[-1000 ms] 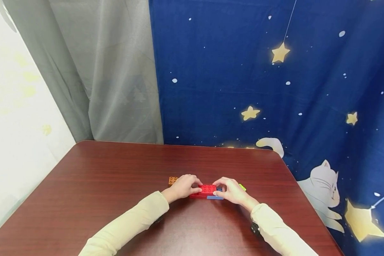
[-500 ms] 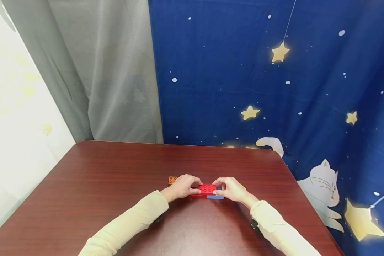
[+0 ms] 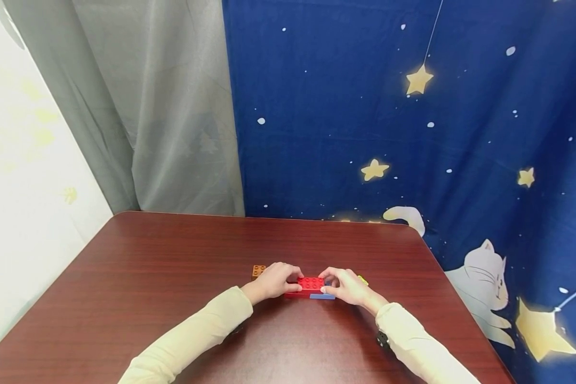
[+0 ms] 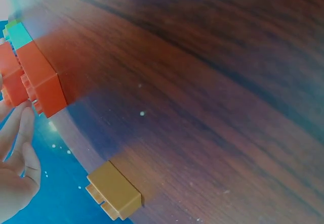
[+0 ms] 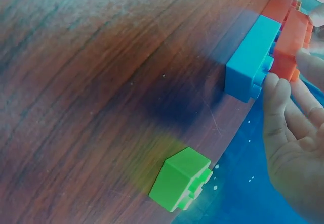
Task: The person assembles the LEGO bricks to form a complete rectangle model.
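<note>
Both hands hold an upper red toy building brick (image 3: 311, 282) from opposite ends. My left hand (image 3: 272, 281) pinches its left end with thumb and fingers, and my right hand (image 3: 350, 287) does the same on the right. Beneath it, a lower red brick (image 4: 44, 80) and a blue brick (image 5: 253, 57) lie end to end on the table. The upper brick spans their join. In the wrist views some studs show between the layers, and I cannot tell whether it is fully seated.
An orange-brown brick (image 4: 114, 189) stands just beyond my left hand. A lime green brick (image 5: 179, 178) with a slanted side lies beyond my right hand, mostly hidden in the head view. The wooden table (image 3: 173, 250) ends at a blue starry curtain (image 3: 326, 106).
Almost nothing has moved. The upper red brick has shifted very slightly, and both hands keep their hold on it.
</note>
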Tool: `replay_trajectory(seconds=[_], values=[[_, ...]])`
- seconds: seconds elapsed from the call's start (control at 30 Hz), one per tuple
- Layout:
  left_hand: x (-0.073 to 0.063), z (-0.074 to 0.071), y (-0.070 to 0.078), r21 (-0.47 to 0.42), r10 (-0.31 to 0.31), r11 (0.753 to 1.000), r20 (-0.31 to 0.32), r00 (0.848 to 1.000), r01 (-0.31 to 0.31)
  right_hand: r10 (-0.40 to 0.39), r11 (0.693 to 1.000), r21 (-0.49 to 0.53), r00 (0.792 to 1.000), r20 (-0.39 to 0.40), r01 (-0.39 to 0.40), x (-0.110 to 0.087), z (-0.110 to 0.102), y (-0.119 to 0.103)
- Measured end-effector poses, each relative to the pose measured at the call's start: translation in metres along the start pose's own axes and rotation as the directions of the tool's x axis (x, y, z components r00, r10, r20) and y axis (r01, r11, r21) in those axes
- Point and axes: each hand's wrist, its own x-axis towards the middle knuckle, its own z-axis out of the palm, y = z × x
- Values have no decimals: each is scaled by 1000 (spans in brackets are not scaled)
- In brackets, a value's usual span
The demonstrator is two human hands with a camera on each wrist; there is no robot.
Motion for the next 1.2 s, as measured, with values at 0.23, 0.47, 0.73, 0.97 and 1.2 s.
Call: replay_trajectory(seconds=[0.23, 0.47, 0.73, 0.97, 1.2], values=[[3, -2, 3, 24, 9, 1000, 13, 1000, -9, -43, 996, -76, 998, -43, 40, 1, 1, 2], [6, -4, 5, 29, 23, 999, 40, 999, -24, -36, 996, -85, 998, -50, 31, 1, 1, -1], [5, -6, 5, 60, 36, 997, 53, 998, -39, -30, 992, -119, 999, -13, 28, 5, 0, -5], [2, -6, 5, 32, 35, 999, 24, 999, -36, 16, 996, -91, 1000, 12, -15, 8, -2, -4], [3, -6, 5, 30, 19, 999, 18, 1000, -20, 74, 996, -52, 997, 8, -73, 6, -3, -3]])
